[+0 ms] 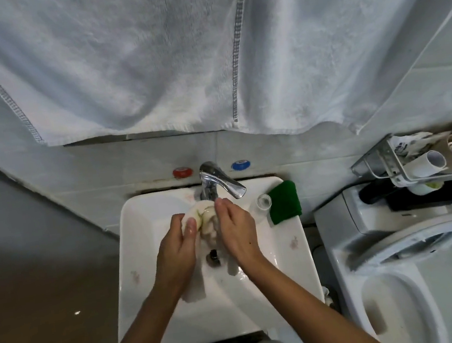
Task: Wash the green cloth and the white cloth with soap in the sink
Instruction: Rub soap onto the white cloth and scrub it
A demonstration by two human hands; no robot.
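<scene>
Now scrubbing white cloth [205, 222] under tap [222, 185];
left hand [179, 247] grips, right hand [237, 229] presses flat; green cloth [284, 202] beside tap probably next.

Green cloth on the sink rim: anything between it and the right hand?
Yes: a small clear glass stands on the sink rim just left of the green cloth, in line with the right hand, which presses the white cloth. Nothing else visible blocks it.
</scene>
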